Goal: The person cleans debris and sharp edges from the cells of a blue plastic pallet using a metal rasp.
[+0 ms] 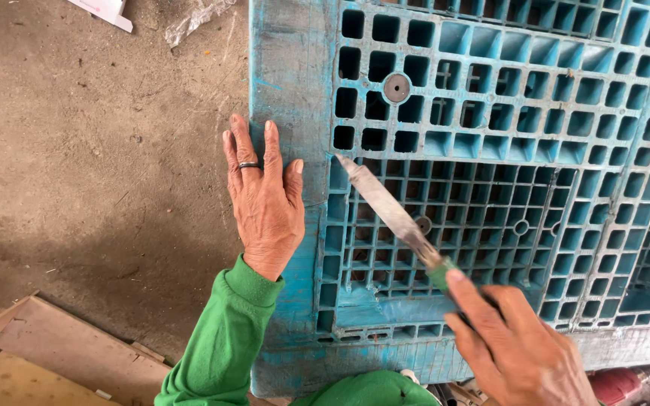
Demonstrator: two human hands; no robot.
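The left hand (263,199) lies flat, fingers spread and released, pressed palm-down on the solid edge of a blue plastic pallet (291,68); a dark ring sits on one finger, and a green sleeve (223,342) covers the arm. The right hand (517,346) is clenched around the green handle of a knife (389,210), thumb along the grip. The worn blade runs up and to the left over the pallet's open grid, its tip just beside the left thumb, at the edge of the solid strip. The pallet rests on a dusty concrete floor (99,150). Flat cardboard pieces (54,353) lie at the lower left, well apart from the blade.
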